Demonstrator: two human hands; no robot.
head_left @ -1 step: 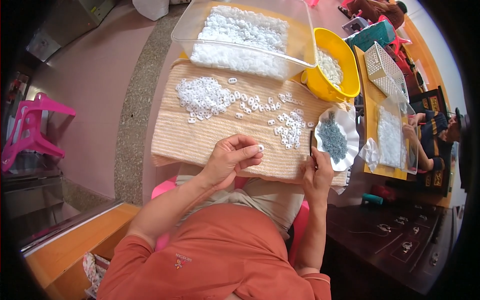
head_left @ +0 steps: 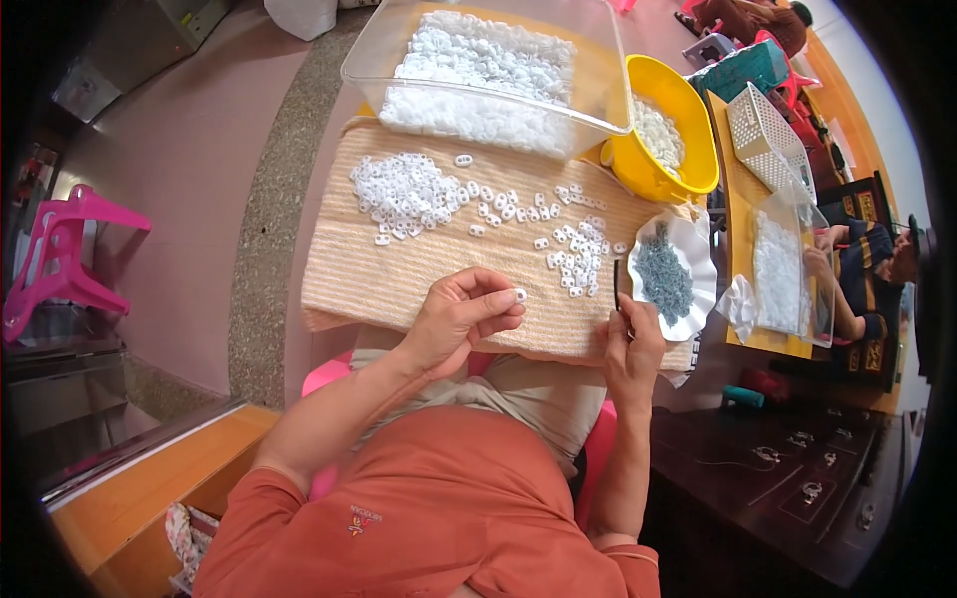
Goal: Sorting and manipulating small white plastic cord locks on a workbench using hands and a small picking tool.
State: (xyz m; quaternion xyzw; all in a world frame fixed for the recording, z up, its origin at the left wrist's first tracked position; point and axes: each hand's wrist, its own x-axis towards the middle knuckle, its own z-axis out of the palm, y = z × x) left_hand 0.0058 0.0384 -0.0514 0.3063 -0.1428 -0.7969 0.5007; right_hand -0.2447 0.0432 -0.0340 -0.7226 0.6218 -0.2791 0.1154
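Note:
My left hand point(head_left: 467, 314) pinches a small white plastic piece point(head_left: 520, 295) between thumb and forefinger, over the near part of the towel. In my right hand point(head_left: 634, 344) is a slim black stick-like tool point(head_left: 617, 284), pointing away from me beside the white dish. A dense pile of white oval pieces with small dark holes point(head_left: 404, 194) lies at the far left of the striped towel point(head_left: 399, 284). A looser group of such pieces point(head_left: 576, 261) lies near the tool's tip. Small grey-blue bits point(head_left: 663, 279) fill the middle of the wavy-edged white dish point(head_left: 703, 274).
Behind the towel stands a clear plastic bin point(head_left: 478, 105) of white pieces, with a yellow bucket point(head_left: 706, 149) at its right. Further right, another person's hand point(head_left: 825, 239) is at a second clear bin point(head_left: 783, 269). A pink stool point(head_left: 65, 254) stands at left.
The black tool's tip has shifted slightly left, away from the dish. My left hand and the piece in it have stayed put.

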